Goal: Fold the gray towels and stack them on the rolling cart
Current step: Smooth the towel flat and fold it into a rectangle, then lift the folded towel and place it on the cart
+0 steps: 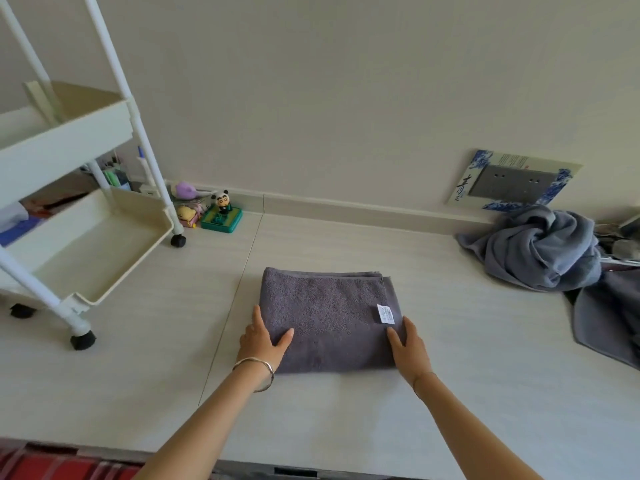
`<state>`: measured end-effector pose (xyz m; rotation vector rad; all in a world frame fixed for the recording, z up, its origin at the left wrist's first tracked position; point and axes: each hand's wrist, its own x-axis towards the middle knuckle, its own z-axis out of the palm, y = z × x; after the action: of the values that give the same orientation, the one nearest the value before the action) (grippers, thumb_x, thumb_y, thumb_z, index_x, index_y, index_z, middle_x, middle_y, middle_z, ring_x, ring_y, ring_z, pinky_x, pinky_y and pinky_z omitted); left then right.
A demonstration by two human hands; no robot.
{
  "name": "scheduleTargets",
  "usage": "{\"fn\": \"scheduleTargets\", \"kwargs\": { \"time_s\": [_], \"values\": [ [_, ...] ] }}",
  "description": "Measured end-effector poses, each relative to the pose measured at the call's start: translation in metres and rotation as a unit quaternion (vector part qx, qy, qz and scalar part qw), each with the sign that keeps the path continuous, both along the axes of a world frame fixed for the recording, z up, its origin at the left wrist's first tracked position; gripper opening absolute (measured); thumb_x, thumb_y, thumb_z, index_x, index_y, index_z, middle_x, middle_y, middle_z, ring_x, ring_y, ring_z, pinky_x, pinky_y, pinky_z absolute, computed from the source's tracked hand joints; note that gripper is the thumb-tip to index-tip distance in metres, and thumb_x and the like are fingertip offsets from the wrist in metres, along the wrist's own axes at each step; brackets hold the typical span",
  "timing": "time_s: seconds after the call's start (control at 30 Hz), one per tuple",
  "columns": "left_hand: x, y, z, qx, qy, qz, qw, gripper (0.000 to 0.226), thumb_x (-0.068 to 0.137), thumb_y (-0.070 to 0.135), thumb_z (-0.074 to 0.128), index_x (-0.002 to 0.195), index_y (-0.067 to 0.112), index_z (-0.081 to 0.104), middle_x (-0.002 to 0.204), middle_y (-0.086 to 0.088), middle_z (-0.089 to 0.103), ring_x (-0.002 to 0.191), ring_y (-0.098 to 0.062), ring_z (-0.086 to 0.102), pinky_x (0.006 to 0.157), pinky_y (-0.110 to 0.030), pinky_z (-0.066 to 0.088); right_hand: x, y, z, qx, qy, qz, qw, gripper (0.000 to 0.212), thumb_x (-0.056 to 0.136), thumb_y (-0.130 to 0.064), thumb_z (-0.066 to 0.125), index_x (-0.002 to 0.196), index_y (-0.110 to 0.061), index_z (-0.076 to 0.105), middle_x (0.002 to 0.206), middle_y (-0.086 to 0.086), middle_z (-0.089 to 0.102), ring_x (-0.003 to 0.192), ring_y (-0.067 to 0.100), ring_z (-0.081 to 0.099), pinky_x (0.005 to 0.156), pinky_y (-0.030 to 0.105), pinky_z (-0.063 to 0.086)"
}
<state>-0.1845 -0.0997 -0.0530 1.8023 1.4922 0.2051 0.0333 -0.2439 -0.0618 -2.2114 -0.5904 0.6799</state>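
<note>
Two flat hands, left hand [263,341] and right hand [410,344], flank the folded gray towel [329,317] between them; we should scoop under evenly, then swing left to the rolling cart [62,143].

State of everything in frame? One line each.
folded towel: folded rectangle, flat on floor, tag up
left hand: thumb on top, straight fingers along towel's left edge
right hand: thumb on top, straight fingers along towel's right edge
crumpled towel: unfolded, heaped by the wall
dark towel: unfolded, spread at right edge
rolling cart: upright, lower tray holds no towel
</note>
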Motion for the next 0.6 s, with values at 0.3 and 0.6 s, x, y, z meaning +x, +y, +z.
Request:
{"fn": "scheduleTargets", "kwargs": {
  "time_s": [0.3, 0.6],
  "values": [
    [-0.034, 0.008, 0.039, -0.304, -0.133, 0.077, 0.940, 0.068, 0.059, 0.033, 0.088, 0.112, 0.003, 0.058, 0.101, -0.011, 0.067, 0.088, -0.026, 0.065, 0.073, -0.032, 0.052, 0.012, -0.005, 0.032, -0.049, 0.350, 0.009, 0.936, 0.066, 0.063, -0.037, 0.082, 0.113, 0.000, 0.061, 0.108, 0.014, 0.069, 0.103, 0.028, 0.064, 0.093, 0.041, 0.051],
    [-0.075, 0.012, 0.110, -0.260, -0.263, 0.155, 0.916, 0.038, 0.073, 0.022, 0.078, 0.104, 0.004, 0.064, 0.082, -0.009, 0.071, 0.075, -0.023, 0.067, 0.058, -0.027, 0.050, -0.017, 0.036, 0.104, 0.010, 0.364, 0.155, 0.918, 0.047, 0.083, -0.042, 0.066, 0.120, -0.014, 0.057, 0.111, 0.006, 0.069, 0.102, 0.022, 0.066, 0.072, 0.030, 0.055]
  ]
}}
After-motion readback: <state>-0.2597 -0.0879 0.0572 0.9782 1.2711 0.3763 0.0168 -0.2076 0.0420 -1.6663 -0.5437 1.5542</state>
